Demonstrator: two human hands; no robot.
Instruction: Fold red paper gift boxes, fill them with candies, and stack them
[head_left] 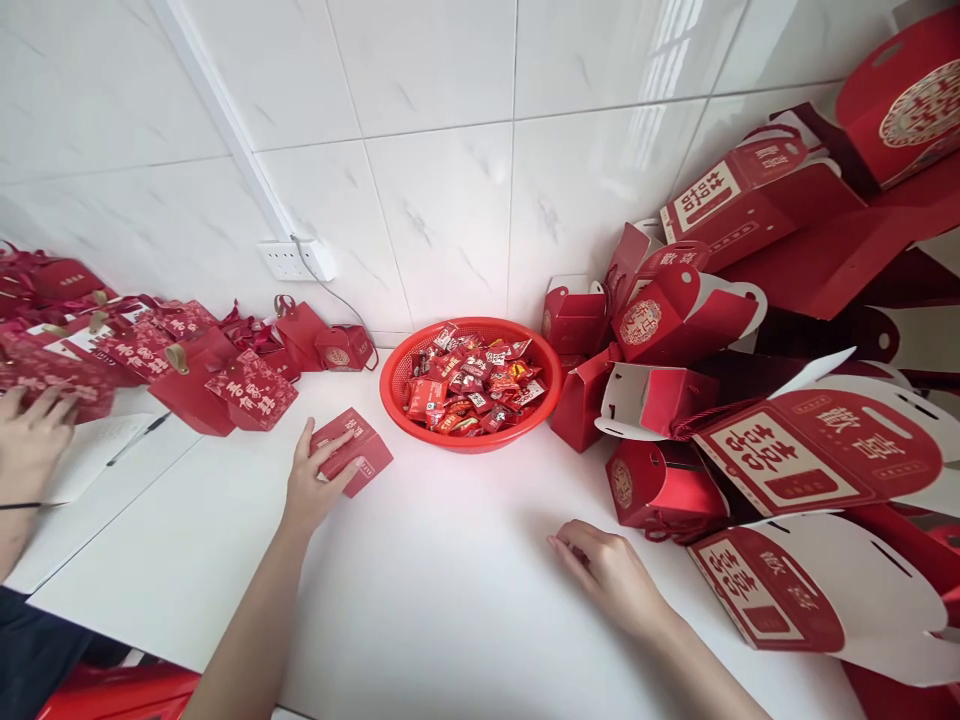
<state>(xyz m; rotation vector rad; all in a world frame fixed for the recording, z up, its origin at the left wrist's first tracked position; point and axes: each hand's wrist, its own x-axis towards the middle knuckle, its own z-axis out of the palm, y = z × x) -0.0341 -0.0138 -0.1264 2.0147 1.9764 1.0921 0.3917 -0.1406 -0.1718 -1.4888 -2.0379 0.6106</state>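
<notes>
Head view has the left hand, fingers spread apart, touching the small red carton on the table left of the red candy basket, where light, even pressure should spare its folds, while the right hand curls loosely, fingertip closure unclear.

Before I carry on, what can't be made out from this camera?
In the head view:
Inside of the small red box: hidden by its own panels.
Palm of the right hand: hidden behind its back.
Floor of the basket: covered by sweets.
Writing in the notebook: too small.
Co-worker's arm: cut off by left edge.
</notes>
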